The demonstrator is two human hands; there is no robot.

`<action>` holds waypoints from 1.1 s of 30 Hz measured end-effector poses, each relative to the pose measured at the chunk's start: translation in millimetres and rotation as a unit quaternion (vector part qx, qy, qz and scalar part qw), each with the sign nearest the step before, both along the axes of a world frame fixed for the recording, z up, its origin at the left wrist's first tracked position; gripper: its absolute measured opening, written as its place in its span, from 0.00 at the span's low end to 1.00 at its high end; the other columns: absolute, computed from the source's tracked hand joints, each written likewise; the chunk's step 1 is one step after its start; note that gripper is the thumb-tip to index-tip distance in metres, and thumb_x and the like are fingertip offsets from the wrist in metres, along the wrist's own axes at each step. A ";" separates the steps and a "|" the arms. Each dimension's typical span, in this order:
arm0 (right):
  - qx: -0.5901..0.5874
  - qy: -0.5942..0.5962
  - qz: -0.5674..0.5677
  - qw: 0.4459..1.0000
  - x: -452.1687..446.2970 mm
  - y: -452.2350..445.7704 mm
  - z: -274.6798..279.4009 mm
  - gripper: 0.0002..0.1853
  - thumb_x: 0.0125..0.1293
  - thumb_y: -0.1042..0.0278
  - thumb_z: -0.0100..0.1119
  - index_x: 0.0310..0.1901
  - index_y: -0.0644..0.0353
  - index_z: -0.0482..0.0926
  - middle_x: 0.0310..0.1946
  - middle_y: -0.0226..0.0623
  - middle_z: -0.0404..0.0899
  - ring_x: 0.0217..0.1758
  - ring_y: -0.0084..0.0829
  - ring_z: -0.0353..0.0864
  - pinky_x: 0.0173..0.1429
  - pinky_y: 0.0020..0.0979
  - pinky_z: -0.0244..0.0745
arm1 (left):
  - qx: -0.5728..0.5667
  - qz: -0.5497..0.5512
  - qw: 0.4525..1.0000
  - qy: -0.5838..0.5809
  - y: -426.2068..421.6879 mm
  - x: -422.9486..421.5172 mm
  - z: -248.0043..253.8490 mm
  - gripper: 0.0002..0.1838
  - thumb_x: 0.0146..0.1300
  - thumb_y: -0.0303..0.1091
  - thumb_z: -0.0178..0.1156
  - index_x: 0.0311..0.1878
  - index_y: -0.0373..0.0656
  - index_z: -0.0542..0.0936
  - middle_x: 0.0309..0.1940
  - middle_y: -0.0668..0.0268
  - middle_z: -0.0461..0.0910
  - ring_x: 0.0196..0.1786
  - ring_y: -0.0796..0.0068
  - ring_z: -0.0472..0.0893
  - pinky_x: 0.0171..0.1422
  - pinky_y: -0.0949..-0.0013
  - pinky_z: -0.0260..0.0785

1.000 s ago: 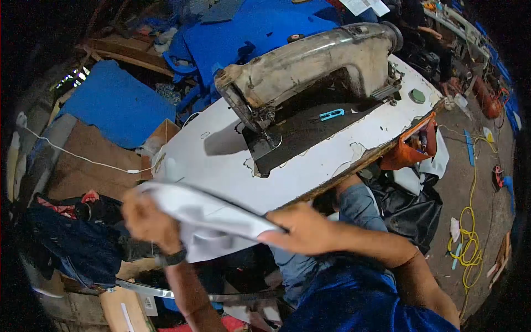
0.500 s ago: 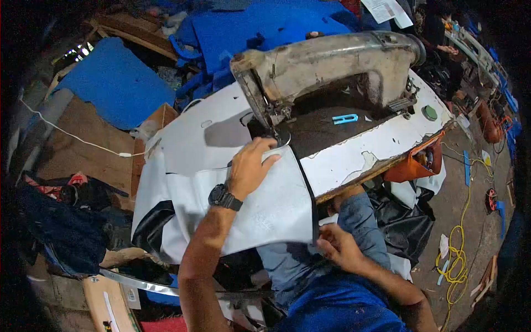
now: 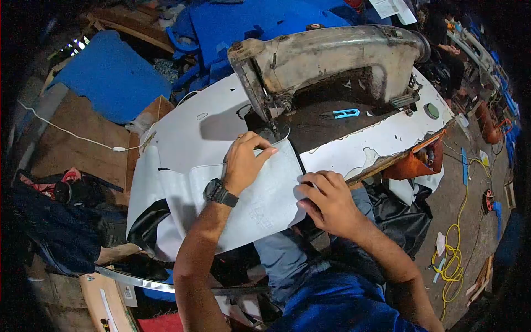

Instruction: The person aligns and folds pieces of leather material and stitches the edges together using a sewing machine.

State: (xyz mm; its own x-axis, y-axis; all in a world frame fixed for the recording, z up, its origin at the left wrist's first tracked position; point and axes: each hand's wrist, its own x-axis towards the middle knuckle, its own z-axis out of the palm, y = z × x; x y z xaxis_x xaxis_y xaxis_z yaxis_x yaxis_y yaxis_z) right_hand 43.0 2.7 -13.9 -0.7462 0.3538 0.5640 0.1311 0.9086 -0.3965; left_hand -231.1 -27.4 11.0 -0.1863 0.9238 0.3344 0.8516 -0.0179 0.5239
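A pale sheet with a black edge strip (image 3: 249, 205) lies over the front of the white machine table, its upper corner by the needle area of the worn sewing machine (image 3: 332, 55). My left hand (image 3: 243, 166), below a black watch (image 3: 220, 193), presses on the sheet near the needle, thumb apart from the fingers. My right hand (image 3: 332, 205) has its fingertips curled at the sheet's black right edge; whether they pinch it is hard to make out. Light blue thread snips (image 3: 345, 113) rest on the dark machine bed.
An orange pouch (image 3: 423, 160) hangs at the table's right edge, and a green round object (image 3: 432, 110) sits near the right end. Yellow cord (image 3: 453, 260) lies on the floor. Blue sheets (image 3: 110, 77) are behind left. A person's hand shows at upper right.
The sheet, earlier lifted between both hands, now lies flat by the needle. My right hand has moved up along its black edge from the lower corner. My left hand stays near the needle.
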 end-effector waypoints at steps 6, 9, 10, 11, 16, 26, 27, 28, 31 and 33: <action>-0.008 0.010 -0.004 1.000 1.2 -5.4 -8.5 0.27 0.61 0.66 0.73 0.62 0.58 0.78 0.65 0.43 0.74 0.66 0.48 0.74 0.68 0.49 0.71 | 0.013 0.001 1.000 0.020 0.9 1.0 -3.4 0.11 0.64 0.33 0.75 0.42 0.36 0.85 0.39 0.60 0.82 0.45 0.62 0.81 0.55 0.62 0.75; -0.004 0.002 0.002 1.000 2.6 -3.3 -8.6 0.29 0.60 0.66 0.74 0.63 0.58 0.77 0.66 0.43 0.73 0.67 0.49 0.73 0.69 0.50 0.71 | 0.017 -0.002 1.000 0.020 1.5 1.5 -1.7 0.10 0.64 0.32 0.75 0.40 0.36 0.85 0.39 0.60 0.82 0.45 0.61 0.81 0.54 0.60 0.75; -0.004 -0.002 0.004 1.000 3.3 -3.1 -8.6 0.30 0.59 0.66 0.74 0.64 0.58 0.77 0.66 0.43 0.72 0.67 0.49 0.73 0.69 0.50 0.71 | 0.028 -0.007 0.999 0.031 0.4 2.3 -1.2 0.10 0.64 0.32 0.74 0.40 0.37 0.84 0.39 0.60 0.81 0.45 0.61 0.81 0.54 0.59 0.75; -0.005 -0.005 0.006 1.000 3.7 -3.0 -8.6 0.31 0.59 0.66 0.74 0.64 0.58 0.76 0.66 0.43 0.72 0.67 0.49 0.73 0.69 0.50 0.71 | 0.039 -0.012 0.998 0.043 -0.6 3.6 0.1 0.10 0.64 0.32 0.74 0.39 0.37 0.84 0.39 0.60 0.81 0.45 0.60 0.81 0.54 0.59 0.75; 0.003 -0.008 0.007 1.000 5.1 -4.1 -6.3 0.32 0.57 0.68 0.74 0.65 0.57 0.76 0.67 0.44 0.72 0.68 0.50 0.72 0.70 0.50 0.71 | 0.080 -0.005 0.991 0.103 -4.0 13.1 2.7 0.10 0.65 0.32 0.73 0.42 0.38 0.83 0.38 0.58 0.84 0.45 0.59 0.83 0.54 0.57 0.75; 0.043 -0.059 0.025 0.997 12.8 6.9 -4.3 0.38 0.51 0.78 0.69 0.68 0.56 0.75 0.71 0.45 0.71 0.69 0.49 0.73 0.72 0.48 0.71 | -0.080 0.016 0.993 -0.081 16.7 -0.8 4.3 0.17 0.68 0.39 0.73 0.43 0.34 0.80 0.37 0.62 0.85 0.43 0.73 0.84 0.54 0.62 0.75; 0.038 -0.051 0.039 0.997 13.6 8.4 -5.3 0.38 0.52 0.77 0.70 0.69 0.55 0.75 0.70 0.45 0.71 0.70 0.49 0.73 0.73 0.48 0.71 | -0.085 0.021 0.993 -0.080 17.4 -0.7 4.2 0.17 0.68 0.39 0.73 0.43 0.34 0.80 0.37 0.61 0.86 0.43 0.73 0.84 0.54 0.62 0.75; 0.033 -0.042 0.051 0.997 14.3 10.0 -6.2 0.38 0.52 0.77 0.70 0.69 0.55 0.74 0.70 0.45 0.71 0.70 0.49 0.73 0.73 0.48 0.71 | -0.090 0.024 0.993 -0.078 18.5 -0.7 4.2 0.17 0.68 0.40 0.74 0.42 0.34 0.80 0.37 0.61 0.86 0.43 0.72 0.84 0.54 0.62 0.75; -0.001 -0.031 0.080 0.996 20.4 14.1 2.2 0.38 0.53 0.75 0.72 0.69 0.56 0.75 0.70 0.44 0.72 0.71 0.49 0.72 0.74 0.47 0.71 | -0.101 0.039 0.992 -0.066 22.8 0.7 7.2 0.17 0.68 0.40 0.74 0.42 0.35 0.81 0.38 0.60 0.86 0.43 0.71 0.84 0.53 0.62 0.75; -0.029 -0.024 0.090 0.995 23.8 15.5 3.1 0.37 0.52 0.72 0.76 0.67 0.56 0.76 0.69 0.43 0.73 0.72 0.48 0.73 0.74 0.46 0.71 | -0.103 0.049 0.992 -0.054 18.0 7.6 7.9 0.17 0.68 0.40 0.73 0.42 0.35 0.81 0.38 0.59 0.86 0.44 0.69 0.85 0.53 0.62 0.75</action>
State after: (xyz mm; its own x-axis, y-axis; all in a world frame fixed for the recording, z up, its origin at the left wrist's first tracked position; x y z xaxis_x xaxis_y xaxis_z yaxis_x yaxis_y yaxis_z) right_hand 66.8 18.2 -10.7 -0.8261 0.2429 0.5085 -0.0114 0.8949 -0.4461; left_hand -223.5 -9.3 18.8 -0.3026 0.9464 0.1130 0.7828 0.1791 0.5959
